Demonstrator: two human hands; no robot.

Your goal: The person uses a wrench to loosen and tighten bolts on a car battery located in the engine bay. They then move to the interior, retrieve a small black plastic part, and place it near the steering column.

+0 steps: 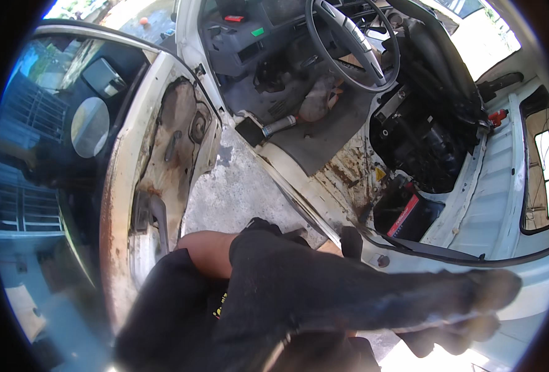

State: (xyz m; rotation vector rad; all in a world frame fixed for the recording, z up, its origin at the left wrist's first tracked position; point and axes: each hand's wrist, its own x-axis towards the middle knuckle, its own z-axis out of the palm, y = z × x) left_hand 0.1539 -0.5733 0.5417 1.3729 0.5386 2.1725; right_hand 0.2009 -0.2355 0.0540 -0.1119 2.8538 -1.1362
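Observation:
My left arm, in a black sleeve, crosses in front of me from lower left to right, with bare skin near the elbow. At its end my left hand (496, 299), in a dark covering, is blurred, and I see nothing held in it. Dark finger-like shapes just below may be my right hand (424, 342); most of it is hidden. Both are near the van's white door sill, apart from the tool inside. That tool looks like a handheld power tool (280, 126), with a grey body and black end, lying on the cab floor by a dark rubber mat (314, 147).
A rusty, stripped door (169, 142) stands open at left. Inside the van are a steering wheel (393, 59), a tilted seat (438, 56), an exposed engine bay (423, 139) and a red-striped battery (414, 218). A red object (497, 118) rests on the right ledge. Concrete (234, 186) lies below.

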